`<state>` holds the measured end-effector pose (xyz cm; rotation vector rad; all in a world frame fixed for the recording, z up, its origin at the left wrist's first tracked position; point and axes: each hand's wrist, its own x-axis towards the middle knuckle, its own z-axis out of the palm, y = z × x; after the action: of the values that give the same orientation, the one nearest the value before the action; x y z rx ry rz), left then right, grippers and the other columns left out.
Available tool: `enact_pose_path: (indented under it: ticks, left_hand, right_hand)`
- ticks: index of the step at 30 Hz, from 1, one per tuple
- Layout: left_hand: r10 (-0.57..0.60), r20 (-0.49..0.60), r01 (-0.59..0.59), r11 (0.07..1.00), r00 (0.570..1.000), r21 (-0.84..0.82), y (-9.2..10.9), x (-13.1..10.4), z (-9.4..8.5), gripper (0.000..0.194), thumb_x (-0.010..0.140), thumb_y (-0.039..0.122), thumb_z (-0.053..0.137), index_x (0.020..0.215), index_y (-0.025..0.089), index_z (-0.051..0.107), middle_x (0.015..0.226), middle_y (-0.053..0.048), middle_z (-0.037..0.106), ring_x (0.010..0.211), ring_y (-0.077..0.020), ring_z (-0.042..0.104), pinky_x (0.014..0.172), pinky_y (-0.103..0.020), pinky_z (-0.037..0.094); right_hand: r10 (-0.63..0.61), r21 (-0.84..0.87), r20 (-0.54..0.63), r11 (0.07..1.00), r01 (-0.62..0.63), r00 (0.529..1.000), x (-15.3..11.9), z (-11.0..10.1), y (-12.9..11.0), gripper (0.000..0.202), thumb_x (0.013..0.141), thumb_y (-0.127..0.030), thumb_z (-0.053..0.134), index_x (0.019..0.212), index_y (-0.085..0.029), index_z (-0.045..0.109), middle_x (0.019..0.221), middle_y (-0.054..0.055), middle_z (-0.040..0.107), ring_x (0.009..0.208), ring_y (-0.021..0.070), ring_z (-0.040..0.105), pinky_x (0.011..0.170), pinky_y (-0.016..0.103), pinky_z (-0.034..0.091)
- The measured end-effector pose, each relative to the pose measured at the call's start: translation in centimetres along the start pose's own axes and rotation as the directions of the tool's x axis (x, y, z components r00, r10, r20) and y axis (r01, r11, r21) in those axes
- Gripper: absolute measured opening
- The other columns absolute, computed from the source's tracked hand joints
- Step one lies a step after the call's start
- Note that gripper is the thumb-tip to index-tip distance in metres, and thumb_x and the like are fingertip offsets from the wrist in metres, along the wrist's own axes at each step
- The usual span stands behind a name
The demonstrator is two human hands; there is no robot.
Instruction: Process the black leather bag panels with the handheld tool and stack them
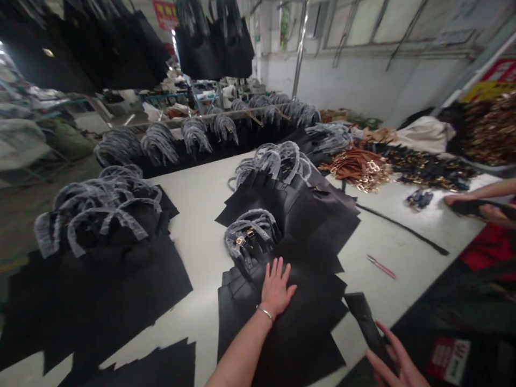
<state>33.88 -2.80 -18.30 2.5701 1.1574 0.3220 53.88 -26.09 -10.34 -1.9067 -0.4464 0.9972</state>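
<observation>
My left hand lies flat with fingers spread on a stack of black leather bag panels. Just beyond its fingertips is a bundle of bag handles in clear plastic wrap, with gold buckles showing. At the lower right, my right hand is closed around a long, narrow black leather piece, held tilted beside the stack's right edge. Behind the handle bundle, more black panels with wrapped handles overlap on the white table.
More panels with wrapped handles lie left. A red-handled pen-like tool and black strip lie right, before brown straps with gold clasps. A co-worker's hands hold something black at the right edge. Black bags hang above.
</observation>
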Motion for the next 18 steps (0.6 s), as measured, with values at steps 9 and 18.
enact_pose_path:
  ticks: [9, 18]
  left_hand:
    - [0.265, 0.227, -0.265, 0.964, 0.937, -0.029, 4.2, -7.6, -0.5, 0.068, 0.086, 0.051, 0.049, 0.146, 0.028, 0.024, 0.156, -0.004, 0.012, 0.142, -0.0303, 0.010, 0.115, -0.055, 0.017]
    - [0.197, 0.112, -0.197, 0.980, 0.974, -0.015, 6.1, -8.0, 0.3, 0.048, 0.089, 0.045, 0.047, 0.133, 0.026, 0.047, 0.147, -0.004, 0.035, 0.137, -0.0305, 0.025, 0.112, -0.057, 0.025]
  right_hand:
    - [0.019, -0.137, 0.182, 0.991, 0.007, 0.983, 1.9, -0.2, -2.1, 0.073, 0.074, -0.051, 0.065, 0.137, -0.020, 0.045, 0.085, 0.004, 0.070, 0.046, 0.0144, 0.058, 0.047, 0.026, 0.048]
    - [0.111, -0.074, 0.440, 0.993, -0.087, 0.891, 6.3, 3.9, -5.2, 0.055, 0.085, -0.045, 0.057, 0.134, -0.024, 0.044, 0.062, -0.006, 0.055, 0.037, 0.0081, 0.052, 0.032, 0.016, 0.037]
